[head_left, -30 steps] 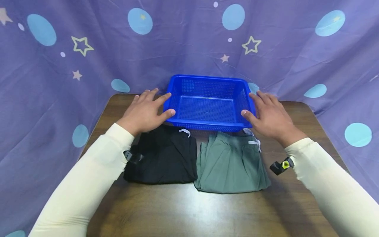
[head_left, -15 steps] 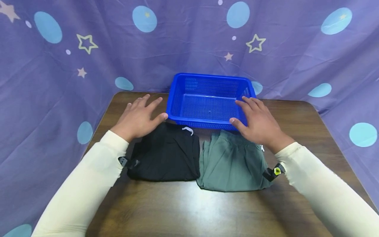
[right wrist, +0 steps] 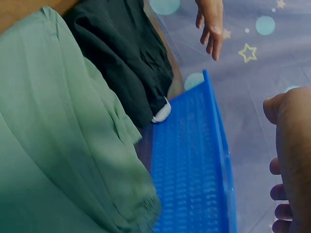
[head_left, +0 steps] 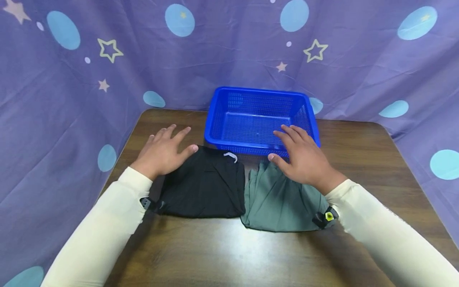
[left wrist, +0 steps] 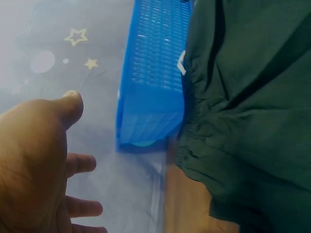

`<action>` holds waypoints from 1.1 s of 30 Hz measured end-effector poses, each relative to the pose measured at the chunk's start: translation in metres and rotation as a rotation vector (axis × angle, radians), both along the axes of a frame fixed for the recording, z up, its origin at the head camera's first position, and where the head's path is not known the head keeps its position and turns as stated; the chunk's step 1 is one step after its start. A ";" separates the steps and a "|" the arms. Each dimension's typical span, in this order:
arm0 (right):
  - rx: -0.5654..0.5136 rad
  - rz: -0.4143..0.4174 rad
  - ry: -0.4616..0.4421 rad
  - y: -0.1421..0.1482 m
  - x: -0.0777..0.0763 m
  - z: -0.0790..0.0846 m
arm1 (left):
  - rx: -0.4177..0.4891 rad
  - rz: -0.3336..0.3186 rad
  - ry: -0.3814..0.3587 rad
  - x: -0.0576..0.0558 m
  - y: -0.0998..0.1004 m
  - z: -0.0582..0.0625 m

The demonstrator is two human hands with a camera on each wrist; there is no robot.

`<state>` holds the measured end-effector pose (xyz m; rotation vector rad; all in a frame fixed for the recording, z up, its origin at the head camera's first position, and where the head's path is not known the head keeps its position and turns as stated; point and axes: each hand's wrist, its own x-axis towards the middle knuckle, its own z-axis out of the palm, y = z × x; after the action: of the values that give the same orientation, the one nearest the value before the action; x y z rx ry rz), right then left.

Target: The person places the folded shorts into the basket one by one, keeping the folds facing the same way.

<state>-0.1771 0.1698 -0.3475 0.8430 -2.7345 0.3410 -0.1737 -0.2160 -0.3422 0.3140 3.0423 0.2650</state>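
Note:
Two folded garments with white drawstrings lie side by side; whether they are shorts or trousers cannot be told. The black garment (head_left: 204, 187) is on the left, the green garment (head_left: 279, 209) on the right. Behind them stands a blue perforated plastic basket (head_left: 236, 146). My left hand (head_left: 159, 153) hovers near the black garment's upper left corner, fingers spread, holding nothing. My right hand (head_left: 306, 161), also spread, is above the green garment's waistband and the basket's front right part, hiding the green one's drawstring. The left wrist view shows my left thumb (left wrist: 70, 109) apart from the basket.
The brown wooden table (head_left: 201, 247) has rounded back corners. A purple curtain (head_left: 236, 48) with stars and blue ovals hangs behind the basket and along the sides.
Both hands have drawn back from the basket's sides toward the person. The right hand has also moved left, over the green garment. The garments and basket appear to stay put on the table.

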 end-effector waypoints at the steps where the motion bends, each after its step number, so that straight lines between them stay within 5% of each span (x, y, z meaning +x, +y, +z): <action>1: -0.002 0.013 0.009 -0.002 0.002 -0.001 | 0.000 0.006 -0.011 0.001 -0.001 -0.001; 10: -0.016 0.135 0.059 -0.019 0.013 -0.016 | -0.008 0.045 -0.083 0.007 -0.008 -0.017; 16: -0.025 0.187 0.011 -0.030 0.020 -0.024 | -0.025 0.080 -0.136 0.011 -0.011 -0.023; 25: 0.048 0.037 -0.207 -0.045 0.029 -0.040 | -0.046 0.127 -0.227 0.012 -0.016 -0.029; 33: 0.052 -0.003 -0.388 -0.058 0.030 -0.048 | -0.061 0.161 -0.272 0.013 -0.019 -0.034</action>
<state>-0.1472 0.1116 -0.3960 0.8637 -3.1122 0.4795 -0.1607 -0.2351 -0.3763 0.0253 2.8007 0.2043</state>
